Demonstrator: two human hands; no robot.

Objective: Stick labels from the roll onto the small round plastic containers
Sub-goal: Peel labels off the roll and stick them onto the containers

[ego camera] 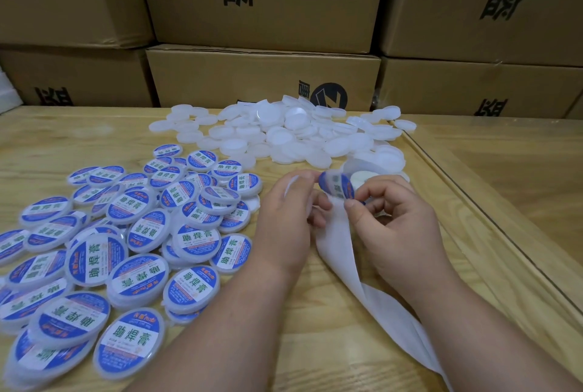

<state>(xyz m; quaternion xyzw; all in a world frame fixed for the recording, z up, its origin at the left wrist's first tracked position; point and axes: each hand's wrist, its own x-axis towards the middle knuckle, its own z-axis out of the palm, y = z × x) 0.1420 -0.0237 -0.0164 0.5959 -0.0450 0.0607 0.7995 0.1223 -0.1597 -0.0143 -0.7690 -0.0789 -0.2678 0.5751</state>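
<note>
Label (337, 187) blue-white, pinched by both hands | labelled containers (195, 240) read 助焊膏

brown cardboard boxes (262, 0) stacked in two rows behind, black printed characters and a round logo on them. light wooden table (315, 344), second wooden surface (511, 177) adjoining on right.

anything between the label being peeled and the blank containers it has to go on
Nothing visible. The blue label is pinched by the right hand while the left hand holds the backing strip. The unlabelled white containers lie just beyond, with only bare table between.
</note>
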